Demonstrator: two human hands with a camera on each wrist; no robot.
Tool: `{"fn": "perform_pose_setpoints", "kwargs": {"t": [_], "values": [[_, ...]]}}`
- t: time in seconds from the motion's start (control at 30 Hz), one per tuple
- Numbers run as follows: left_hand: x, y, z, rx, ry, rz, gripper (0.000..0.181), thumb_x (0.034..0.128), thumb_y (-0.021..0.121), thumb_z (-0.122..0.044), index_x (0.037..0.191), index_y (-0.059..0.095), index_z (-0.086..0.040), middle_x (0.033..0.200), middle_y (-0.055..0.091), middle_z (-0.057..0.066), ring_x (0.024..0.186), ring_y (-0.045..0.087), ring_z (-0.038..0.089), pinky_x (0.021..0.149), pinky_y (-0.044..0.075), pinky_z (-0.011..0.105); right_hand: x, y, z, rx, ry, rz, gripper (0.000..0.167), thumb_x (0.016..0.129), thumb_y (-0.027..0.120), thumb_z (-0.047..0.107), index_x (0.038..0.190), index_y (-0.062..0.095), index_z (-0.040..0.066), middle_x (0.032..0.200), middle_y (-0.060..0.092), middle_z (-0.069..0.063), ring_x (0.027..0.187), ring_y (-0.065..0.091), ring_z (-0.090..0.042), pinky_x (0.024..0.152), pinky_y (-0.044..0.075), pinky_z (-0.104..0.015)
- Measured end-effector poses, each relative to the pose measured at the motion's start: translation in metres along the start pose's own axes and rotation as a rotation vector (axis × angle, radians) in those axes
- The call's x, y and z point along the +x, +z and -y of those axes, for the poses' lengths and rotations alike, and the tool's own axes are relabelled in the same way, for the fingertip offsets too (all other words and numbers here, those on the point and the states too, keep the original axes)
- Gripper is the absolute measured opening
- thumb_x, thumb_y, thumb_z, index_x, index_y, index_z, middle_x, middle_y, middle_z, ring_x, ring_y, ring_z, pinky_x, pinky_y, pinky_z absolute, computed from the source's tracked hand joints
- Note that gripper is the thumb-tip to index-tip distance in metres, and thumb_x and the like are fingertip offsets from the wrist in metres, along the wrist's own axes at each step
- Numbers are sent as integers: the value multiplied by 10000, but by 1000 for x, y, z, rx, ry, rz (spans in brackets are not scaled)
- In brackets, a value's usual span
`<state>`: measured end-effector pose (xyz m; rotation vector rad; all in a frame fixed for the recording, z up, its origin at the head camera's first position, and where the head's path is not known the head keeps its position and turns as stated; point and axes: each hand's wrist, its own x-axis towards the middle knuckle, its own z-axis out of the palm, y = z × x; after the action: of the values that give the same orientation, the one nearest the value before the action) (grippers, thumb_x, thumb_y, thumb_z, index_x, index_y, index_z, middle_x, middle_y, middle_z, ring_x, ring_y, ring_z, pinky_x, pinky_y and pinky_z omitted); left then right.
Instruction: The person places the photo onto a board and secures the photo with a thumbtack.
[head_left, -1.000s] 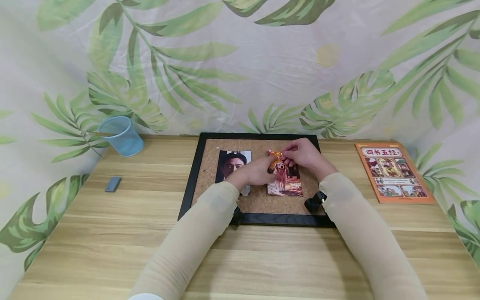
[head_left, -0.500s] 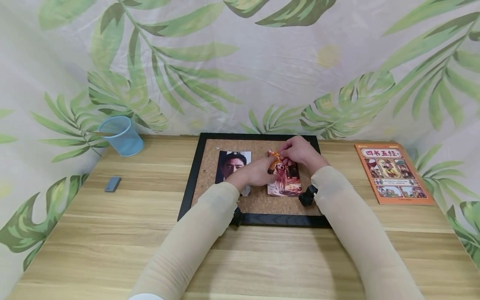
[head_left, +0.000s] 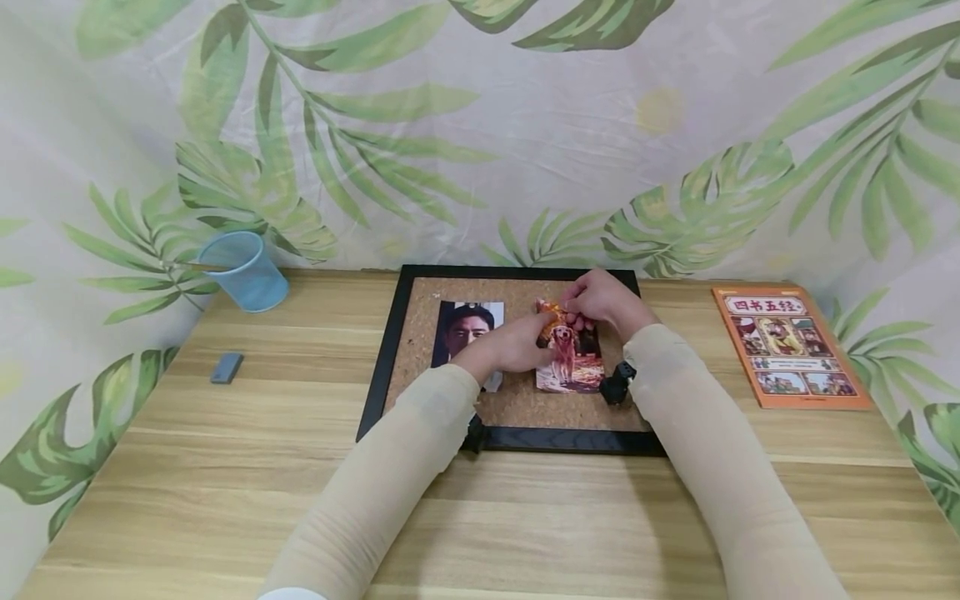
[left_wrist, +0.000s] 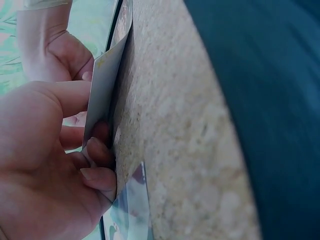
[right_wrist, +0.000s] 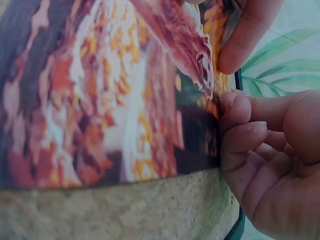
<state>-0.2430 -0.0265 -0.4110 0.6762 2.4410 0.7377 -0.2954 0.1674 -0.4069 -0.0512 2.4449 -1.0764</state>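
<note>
A black-framed corkboard [head_left: 517, 412] lies on the wooden table. On its right half is a photo of a golden dog [head_left: 564, 375]. My left hand [head_left: 513, 343] holds the photo's left side between thumb and fingers; in the left wrist view that edge of the photo [left_wrist: 102, 85] stands lifted off the cork. At the photo's top, my right hand [head_left: 606, 302] pinches thumb and forefinger together against its surface. In the right wrist view those fingers [right_wrist: 235, 107] close around something small and pin-like, mostly hidden. Left of it, a portrait photo [head_left: 468, 321] lies on the cork, partly behind my left arm.
A blue mesh pen cup [head_left: 251, 279] leans at the back left, with a thin stick in it. A small grey-blue block [head_left: 226, 368] lies in front of the cup. On the right is an orange comic-style book [head_left: 791, 348]. A leaf-patterned curtain [head_left: 540, 150] hangs behind the table.
My right hand and forearm have shifted slightly left and inward while the fingertips stay at the photo's top. The left hand and the photo have hardly moved.
</note>
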Motion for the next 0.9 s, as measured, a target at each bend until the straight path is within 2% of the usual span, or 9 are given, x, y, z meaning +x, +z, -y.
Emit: {"fn": "perform_pose_setpoints", "kwargs": {"t": [0.13, 0.17, 0.37, 0.4, 0.53, 0.7, 0.83, 0.9], "values": [[-1, -1, -1, -2, -4, 7, 721, 1076, 600, -219, 1696, 293, -17, 1683, 444, 233, 1554, 457, 350, 1290, 372, 465, 1, -1, -4, 12, -13, 10, 171, 1075, 585, 45, 1142, 695, -67, 761, 702, -24, 593, 621, -95, 571, 506, -233], [3, 1, 5, 3, 14, -1, 736, 1074, 606, -263, 1699, 295, -32, 1676, 461, 217, 1545, 472, 327, 1282, 383, 440, 1, -1, -4, 11, -15, 11, 166, 1075, 589, 46, 1138, 694, -65, 763, 703, -26, 590, 620, -96, 567, 505, -233], [3, 1, 8, 7, 34, 0, 728, 1073, 598, -247, 1695, 294, -19, 1673, 456, 229, 1552, 458, 331, 1294, 363, 433, 2, -1, -2, 28, 2, 29, 158, 1082, 593, 48, 1161, 674, -63, 792, 709, -44, 590, 629, -100, 564, 510, -237], [-2, -2, 2, 4, 24, 7, 712, 1072, 587, -196, 1689, 293, 4, 1678, 439, 252, 1562, 441, 357, 1303, 349, 454, 3, -1, -2, 34, 8, 33, 157, 1084, 593, 49, 1165, 668, -62, 792, 707, -43, 587, 628, -98, 562, 509, -236], [0, -2, 7, 10, 30, 0, 721, 1066, 604, -225, 1687, 309, -9, 1678, 445, 238, 1557, 451, 346, 1293, 365, 444, 6, 0, 0, 28, 31, 32, 148, 1089, 602, 68, 1155, 660, -51, 772, 696, -34, 569, 622, -95, 550, 509, -235], [2, -3, 9, -2, 5, 1, 732, 1061, 612, -231, 1691, 306, -17, 1689, 440, 221, 1558, 452, 349, 1286, 377, 454, 6, 2, 4, 21, 61, 25, 141, 1078, 604, 74, 1155, 658, -31, 740, 679, -23, 554, 607, -100, 536, 504, -236], [12, 6, 21, 23, 0, -41, 742, 1042, 637, -272, 1681, 341, -41, 1652, 506, 186, 1513, 514, 327, 1247, 426, 449, 5, 2, 3, 32, 108, 30, 142, 1073, 642, 123, 1131, 661, -5, 668, 647, -6, 533, 591, -112, 522, 477, -252], [16, 11, 24, 84, 2, -79, 732, 1033, 649, -297, 1663, 378, -42, 1605, 561, 178, 1452, 576, 314, 1200, 473, 439, 5, 1, 1, 17, 111, 25, 148, 1067, 665, 153, 1094, 665, 7, 633, 630, 5, 522, 588, -113, 516, 466, -259]]}}
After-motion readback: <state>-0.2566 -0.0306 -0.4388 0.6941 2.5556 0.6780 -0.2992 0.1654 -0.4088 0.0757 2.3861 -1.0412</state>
